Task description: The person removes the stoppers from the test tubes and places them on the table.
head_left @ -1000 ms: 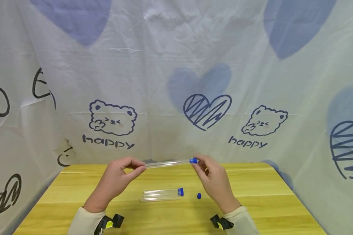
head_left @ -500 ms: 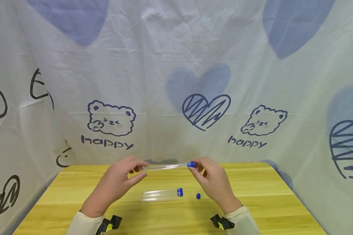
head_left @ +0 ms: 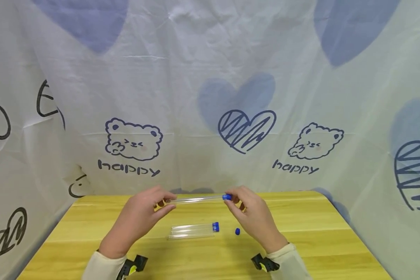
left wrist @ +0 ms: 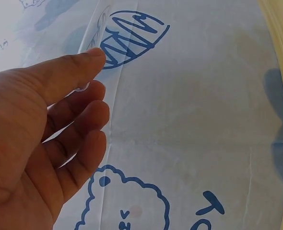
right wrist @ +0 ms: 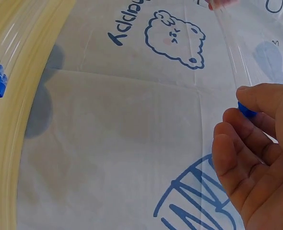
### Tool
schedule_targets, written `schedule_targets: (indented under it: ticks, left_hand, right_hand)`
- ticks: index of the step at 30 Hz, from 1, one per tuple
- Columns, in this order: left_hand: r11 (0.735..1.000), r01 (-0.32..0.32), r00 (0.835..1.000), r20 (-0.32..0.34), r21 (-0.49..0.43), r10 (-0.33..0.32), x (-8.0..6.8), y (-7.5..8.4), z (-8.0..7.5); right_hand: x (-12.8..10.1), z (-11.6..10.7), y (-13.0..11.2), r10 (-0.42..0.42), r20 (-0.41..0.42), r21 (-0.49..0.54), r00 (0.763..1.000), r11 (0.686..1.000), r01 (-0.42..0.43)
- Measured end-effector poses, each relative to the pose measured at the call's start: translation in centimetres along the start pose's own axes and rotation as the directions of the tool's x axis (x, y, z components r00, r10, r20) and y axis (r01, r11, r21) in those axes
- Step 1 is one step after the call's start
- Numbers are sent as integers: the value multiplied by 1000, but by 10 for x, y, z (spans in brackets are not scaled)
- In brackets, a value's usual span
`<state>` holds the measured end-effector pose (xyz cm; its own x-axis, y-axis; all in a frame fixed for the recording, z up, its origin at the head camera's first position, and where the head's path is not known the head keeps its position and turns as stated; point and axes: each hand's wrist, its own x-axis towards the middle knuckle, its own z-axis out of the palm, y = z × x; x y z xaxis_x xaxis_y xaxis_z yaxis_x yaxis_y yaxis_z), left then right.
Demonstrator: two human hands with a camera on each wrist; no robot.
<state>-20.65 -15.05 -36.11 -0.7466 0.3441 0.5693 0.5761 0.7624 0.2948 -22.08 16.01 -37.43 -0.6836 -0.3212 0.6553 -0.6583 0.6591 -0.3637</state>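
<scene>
A clear test tube (head_left: 196,200) with a blue cap (head_left: 226,197) is held level between the two hands, above the table's far part. My right hand (head_left: 253,212) pinches the capped end between thumb and fingers; the right wrist view shows the cap (right wrist: 247,110) partly hidden by them. My left hand (head_left: 140,217) has its bent fingers and thumb around the tube's other end. In the left wrist view that end lies mostly behind the thumb (left wrist: 91,62). Below the hands several clear tubes (head_left: 191,231) lie side by side, with blue caps (head_left: 215,226) on some. A loose blue cap (head_left: 237,231) lies to their right.
The wooden table (head_left: 318,233) reaches back to a pale printed curtain (head_left: 196,163), which also hangs along both sides. Black straps with small cameras sit on both wrists.
My left thumb and forefinger have spread from a pinch, and the tube's end now sits deeper among the fingers. The tube and right hand have shifted slightly left and down.
</scene>
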Motion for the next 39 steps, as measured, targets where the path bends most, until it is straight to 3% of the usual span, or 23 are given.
schedule_targets:
  ticks: [20, 25, 39]
  left_hand:
    - [1000, 16, 1000, 26, 5, -16, 2, 3, -2]
    - [1000, 4, 999, 46, -1, -4, 2, 3, 1]
    - [999, -30, 999, 36, 41, 28, 1, 5, 5]
  right_hand:
    - [0, 5, 4, -18, 3, -58, 1000, 998, 18]
    - [0, 5, 4, 13, -4, -78, 1000, 997, -13]
    - [-1, 4, 7, -17, 45, -128, 999, 992, 22]
